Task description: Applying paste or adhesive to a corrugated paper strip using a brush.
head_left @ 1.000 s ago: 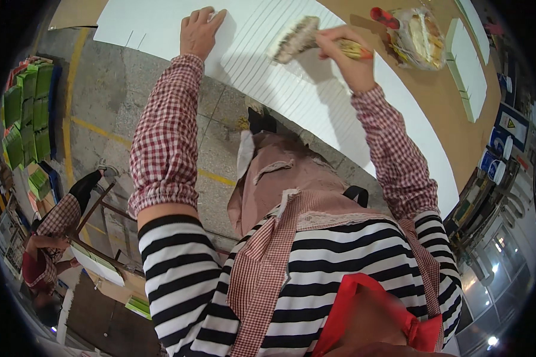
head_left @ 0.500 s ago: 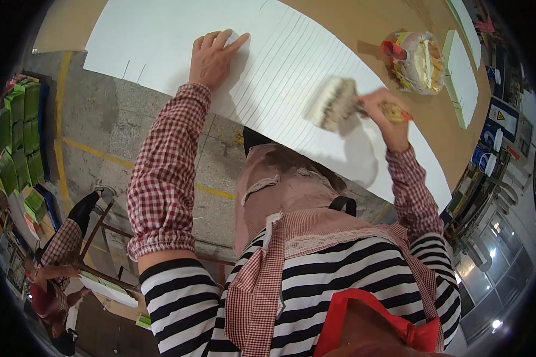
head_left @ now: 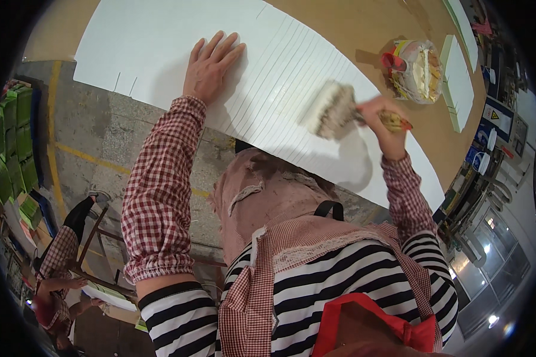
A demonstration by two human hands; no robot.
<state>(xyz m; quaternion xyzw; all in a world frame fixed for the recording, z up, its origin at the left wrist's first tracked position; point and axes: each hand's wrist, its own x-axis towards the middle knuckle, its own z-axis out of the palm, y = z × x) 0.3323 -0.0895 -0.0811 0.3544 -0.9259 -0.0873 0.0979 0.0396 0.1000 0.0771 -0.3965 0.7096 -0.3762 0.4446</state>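
My left hand (head_left: pixel 211 65) lies flat and released, fingers spread, palm down on the white sheet (head_left: pixel 161 41); the sheet spreads out under and beyond that hand, across the brown bench (head_left: pixel 351 30), and its near edge overhangs the bench toward my body; thin parallel lines run over the sheet between my two hands. My right hand (head_left: pixel 384 122) is clenched around the handle of a wide brush (head_left: pixel 330 110); the bristle head, blurred, sticks out to the left of this hand, low over the sheet, and I cannot tell whether it touches; a shadow falls on the sheet just below it. Beyond the right hand, on the bare bench, stands a round tub (head_left: pixel 417 71) with a red piece at its rim; just right of the tub lies a pale narrow slab (head_left: pixel 458 83). Far to the left of my left hand, down on the floor, another person in a checked sleeve (head_left: pixel 56 262) is near a wooden frame.
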